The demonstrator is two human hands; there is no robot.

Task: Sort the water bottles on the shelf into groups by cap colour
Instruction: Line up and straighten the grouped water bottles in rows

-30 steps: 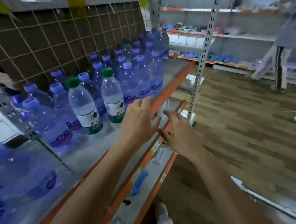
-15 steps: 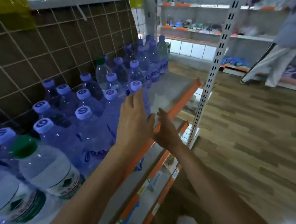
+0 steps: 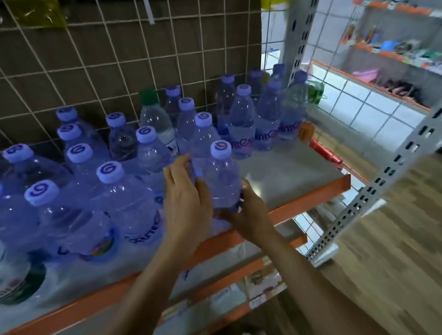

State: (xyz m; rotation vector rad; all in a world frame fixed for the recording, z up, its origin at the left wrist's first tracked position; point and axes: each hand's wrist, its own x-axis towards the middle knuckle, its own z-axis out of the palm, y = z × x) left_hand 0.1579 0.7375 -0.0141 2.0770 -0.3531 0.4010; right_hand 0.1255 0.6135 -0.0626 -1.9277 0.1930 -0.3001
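At the front lip of the shelf (image 3: 292, 174), we are gripping one purple-capped bottle (image 3: 223, 185) between both hands. Our left hand (image 3: 186, 202) is wrapping its left flank with the thumb across the front. Our right hand (image 3: 250, 217) is curling round its lower right side near the base. Neither hand is loose.

The bottle is standing upright, its long axis vertical, at the right end of the crowded front row. We cannot tell whether its base is touching the shelf or just clear of it. Bare grey shelf is lying directly to its right, on the right hand's side, so a short sideways carry looks like the easy direction.

Other purple-capped bottles (image 3: 129, 205) are pressing in just beside the left hand. We are judging that a tilt that way could knock them.

A green-capped bottle (image 3: 156, 117) is standing well behind, near the wire grid (image 3: 94, 63), up and left of both hands and nearer the left one. Several purple rows are standing between it and us.

Beyond the shelf's orange edge, a perforated grey post (image 3: 403, 155) is slanting down toward a wooden floor (image 3: 399, 273).
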